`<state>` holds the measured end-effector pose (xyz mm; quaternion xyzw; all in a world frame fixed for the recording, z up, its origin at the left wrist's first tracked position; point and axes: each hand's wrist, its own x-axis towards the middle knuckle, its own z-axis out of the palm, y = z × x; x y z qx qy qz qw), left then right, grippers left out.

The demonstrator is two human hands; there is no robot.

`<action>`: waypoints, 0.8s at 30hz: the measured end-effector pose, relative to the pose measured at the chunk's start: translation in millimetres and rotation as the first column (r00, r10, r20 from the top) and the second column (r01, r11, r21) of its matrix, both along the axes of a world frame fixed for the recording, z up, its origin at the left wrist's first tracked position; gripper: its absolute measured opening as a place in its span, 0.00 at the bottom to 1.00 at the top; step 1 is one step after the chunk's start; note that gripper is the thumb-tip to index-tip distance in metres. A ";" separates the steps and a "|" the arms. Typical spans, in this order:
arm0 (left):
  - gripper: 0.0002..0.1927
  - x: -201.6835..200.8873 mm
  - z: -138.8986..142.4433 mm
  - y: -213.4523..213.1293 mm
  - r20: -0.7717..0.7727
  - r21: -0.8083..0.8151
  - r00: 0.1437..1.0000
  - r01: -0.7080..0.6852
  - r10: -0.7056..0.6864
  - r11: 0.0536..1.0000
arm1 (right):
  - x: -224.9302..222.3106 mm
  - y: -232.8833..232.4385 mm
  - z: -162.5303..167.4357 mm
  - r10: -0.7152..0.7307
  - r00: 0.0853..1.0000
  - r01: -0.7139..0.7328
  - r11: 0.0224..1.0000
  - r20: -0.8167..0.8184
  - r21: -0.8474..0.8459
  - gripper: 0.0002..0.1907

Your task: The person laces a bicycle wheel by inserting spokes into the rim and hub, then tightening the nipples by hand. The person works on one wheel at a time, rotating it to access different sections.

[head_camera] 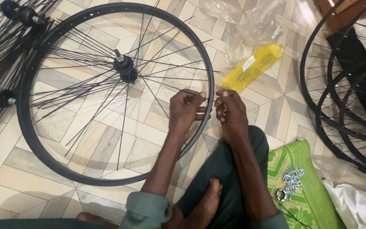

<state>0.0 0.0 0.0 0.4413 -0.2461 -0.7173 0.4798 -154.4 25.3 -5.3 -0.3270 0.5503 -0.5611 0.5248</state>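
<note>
On the tiled floor, in front of the seated person, a black wheel rim lay flat, with its hub near the middle and many thin spokes fanning outward from it. The rim probably lay flat so that both hands could work at its near right edge. The left hand was inside the rim, its fingers pinched around the outer end of one spoke. That spoke ran from the hub toward the lower right, so its long axis pointed at the rim edge between the two hands. The right hand was just outside the rim, with fingers curled around something small; I could not tell what it was. A yellow packet lay beyond the hands, and a heap of small metal pieces rested on a green mat near the right arm, easy to reach. More rims were stacked at the right.
</note>
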 end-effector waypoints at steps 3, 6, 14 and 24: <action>0.11 -0.8 1.6 0.2 0.010 0.000 1.000 -0.009 0.009 1.000 | 0.9 0.3 1.9 0.111 0.988 -0.125 0.981 -0.104 -0.145 0.16; 0.11 0.1 2.9 0.4 0.028 0.012 1.000 -0.007 0.006 1.000 | 7.6 3.6 3.6 0.038 0.974 -0.045 0.999 -0.224 -0.027 0.20; 0.11 3.8 2.2 21.8 0.630 -0.327 0.746 0.000 0.218 0.945 | 8.4 2.2 3.6 0.137 0.990 -0.131 0.975 -0.020 0.181 0.31; 0.11 42.7 -17.4 42.9 0.134 0.045 0.934 0.327 -0.330 0.944 | 9.2 -0.4 -8.7 0.144 0.990 -0.144 0.989 -0.004 0.020 0.25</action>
